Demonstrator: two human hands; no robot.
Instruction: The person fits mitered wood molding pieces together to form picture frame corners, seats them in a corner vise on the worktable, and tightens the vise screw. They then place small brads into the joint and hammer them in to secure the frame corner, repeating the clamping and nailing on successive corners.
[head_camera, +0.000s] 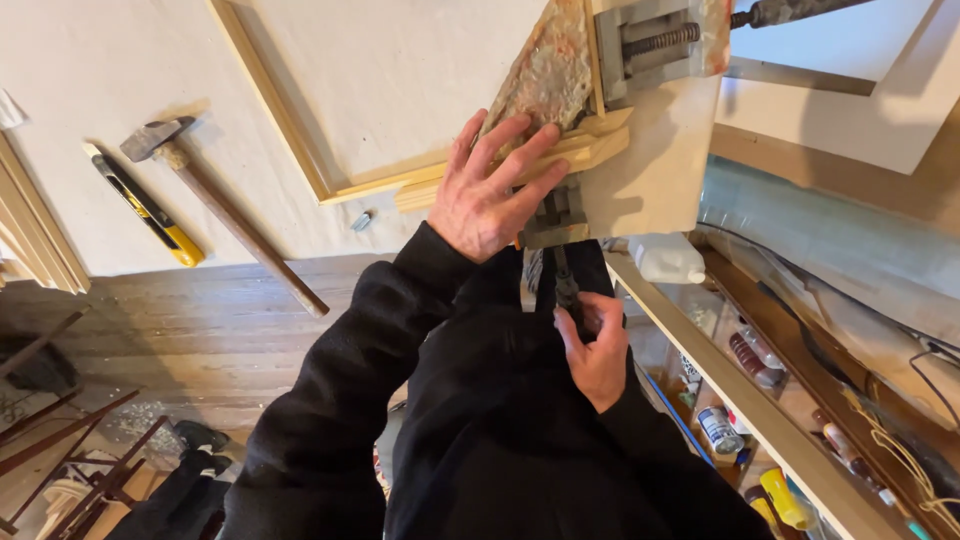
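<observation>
Pale workbench top (120, 60), dark plank floor (190, 330), cluttered shelf (790, 400)

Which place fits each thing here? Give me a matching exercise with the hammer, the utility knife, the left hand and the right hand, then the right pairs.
Things:
1. hammer
2. utility knife
3. left hand
4. right hand

Places:
A. gripping the dark clamp handle below the bench edge
B. pressed flat on the wooden frame corner
C. lying left of the hammer on the white bench top
D. lying with its long handle reaching over the bench edge

Pairs: 1-D, 2-C, 3-B, 4-A
</observation>
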